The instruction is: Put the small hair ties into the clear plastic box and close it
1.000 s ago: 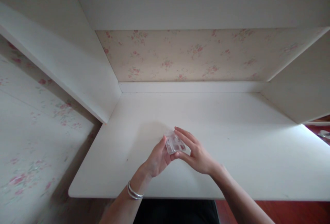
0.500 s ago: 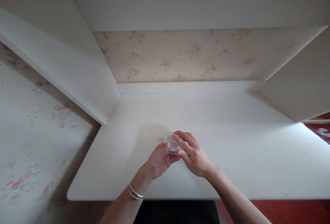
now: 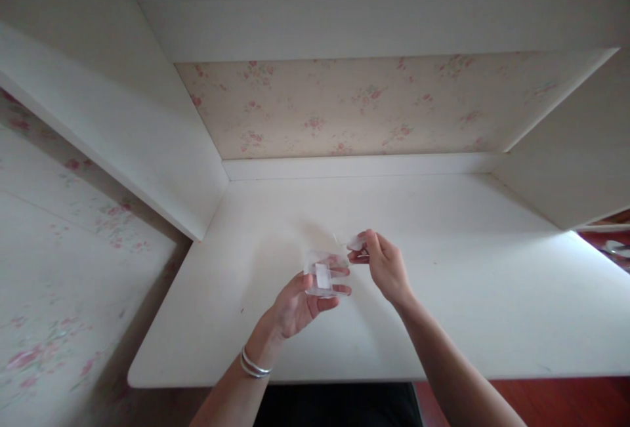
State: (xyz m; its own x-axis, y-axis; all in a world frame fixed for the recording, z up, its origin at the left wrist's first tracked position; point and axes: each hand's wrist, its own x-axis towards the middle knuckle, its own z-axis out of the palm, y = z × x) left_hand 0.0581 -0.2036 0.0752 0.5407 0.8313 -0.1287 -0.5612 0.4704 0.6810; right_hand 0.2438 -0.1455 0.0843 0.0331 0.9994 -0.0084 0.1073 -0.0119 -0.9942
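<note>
Head view: my left hand (image 3: 300, 302) cradles a small clear plastic box (image 3: 321, 274) in a closed grip above the white desk (image 3: 462, 296). Just beside it, my right hand (image 3: 384, 264) pinches its thin clear lid (image 3: 355, 242).

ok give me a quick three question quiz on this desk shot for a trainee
1. True or false: the left hand holds a small clear plastic case above the white desk.
2. Which wrist wears the silver bangles? A) left B) right C) both
3. Fill in: the right hand pinches a small clear ____ between its fingertips, apart from the case.

Key: 1 true; 2 A; 3 piece (what it is exactly cannot be told, perhaps a lid or flap).
</note>
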